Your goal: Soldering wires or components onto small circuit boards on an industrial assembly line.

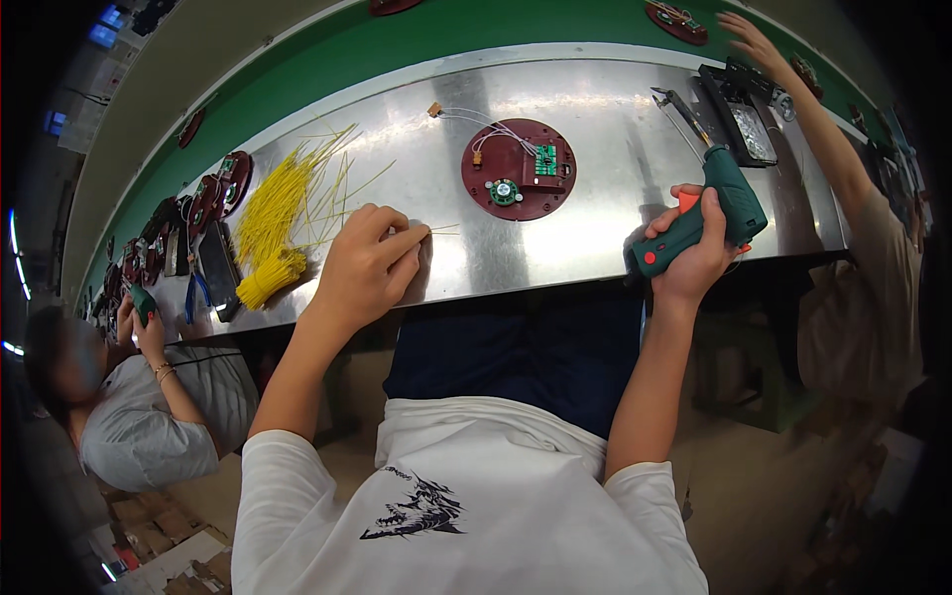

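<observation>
- Left hand [369, 263]: thumb and forefinger are closing in a pinch on a thin strand [446, 228]; the strand is projecting to the right, over the table [620, 164].
- Right hand [694, 248]: fingers are wrapping around the handle of a green gun [736, 198]; a red trigger [687, 201] is showing beside the fingers.
- Gun tip [684, 121]: is pointing away from the body and slightly left, above the table.
- Maroon disc [521, 171]: is lying flat on the table, beyond and between the two hands, apart from both.
- Disc parts: a green board [546, 160] is sitting at the right, a round speaker [504, 191] at the lower left.
- White leads [486, 117]: are running from the board; one plug [434, 110] is resting off the disc.
- Yellow wires [278, 208]: are lying loose left of the left hand, with a bundle [271, 279] just below.
- Black tray [744, 124]: is standing near the gun, on its far side.
- Co-worker's hand [752, 45]: is reaching in beyond the tray, fingers extending.
</observation>
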`<act>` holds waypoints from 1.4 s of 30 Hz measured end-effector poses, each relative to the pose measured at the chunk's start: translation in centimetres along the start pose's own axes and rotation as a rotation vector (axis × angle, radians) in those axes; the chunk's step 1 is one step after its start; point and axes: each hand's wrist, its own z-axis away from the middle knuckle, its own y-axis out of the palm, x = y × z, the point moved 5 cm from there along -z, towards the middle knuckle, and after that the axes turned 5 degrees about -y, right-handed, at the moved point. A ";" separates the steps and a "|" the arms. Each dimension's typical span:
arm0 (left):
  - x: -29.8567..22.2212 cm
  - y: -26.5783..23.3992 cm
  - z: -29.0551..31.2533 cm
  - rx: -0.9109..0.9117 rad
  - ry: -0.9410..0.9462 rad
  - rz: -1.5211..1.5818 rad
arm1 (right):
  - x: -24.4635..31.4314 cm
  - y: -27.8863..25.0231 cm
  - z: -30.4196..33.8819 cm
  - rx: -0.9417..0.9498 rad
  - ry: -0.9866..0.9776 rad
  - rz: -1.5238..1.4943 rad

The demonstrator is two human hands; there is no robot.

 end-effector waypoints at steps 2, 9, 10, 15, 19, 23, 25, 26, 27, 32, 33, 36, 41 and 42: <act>0.0 0.2 0.1 0.003 -0.007 0.034 | 0.0 0.0 0.0 0.001 -0.005 0.011; -0.7 0.1 -0.4 -0.044 0.004 0.029 | 0.2 0.4 0.1 -0.005 0.005 -0.003; -0.8 0.0 -0.4 -0.044 0.004 0.030 | 0.2 0.4 0.1 -0.005 0.006 -0.002; -2.3 0.2 1.8 -0.013 0.064 -0.107 | 0.0 0.3 0.2 -0.003 0.010 0.004; -3.1 1.2 4.2 -0.090 0.051 -0.131 | 0.0 0.1 -0.3 0.005 0.011 0.010; -3.0 1.5 5.7 -0.183 0.140 -0.107 | 0.0 0.0 -0.4 0.016 0.011 0.009; -3.0 1.3 5.5 -0.236 0.243 -0.058 | -0.2 -0.3 -0.6 0.017 0.011 0.015; -3.0 1.3 5.4 -0.237 0.242 -0.058 | -0.3 -0.3 -0.6 0.019 0.011 0.015; -2.9 1.3 5.3 -0.226 0.250 -0.020 | -0.3 -0.3 -0.6 0.023 0.014 0.015; -3.0 0.8 0.5 -0.114 0.252 0.155 | 0.2 0.7 -0.6 0.085 0.019 0.005; -3.0 0.9 -1.3 -0.090 0.219 0.186 | 0.5 0.6 -0.2 0.103 0.023 0.004; -2.9 2.1 -6.3 -0.172 0.119 0.271 | 0.5 0.7 0.3 0.208 0.008 0.030; -1.7 5.3 -9.2 -0.264 0.115 0.240 | 2.0 1.2 2.9 0.428 -0.074 0.217; -1.6 5.4 -9.2 -0.289 0.108 0.234 | 2.2 0.9 3.3 0.423 -0.072 0.223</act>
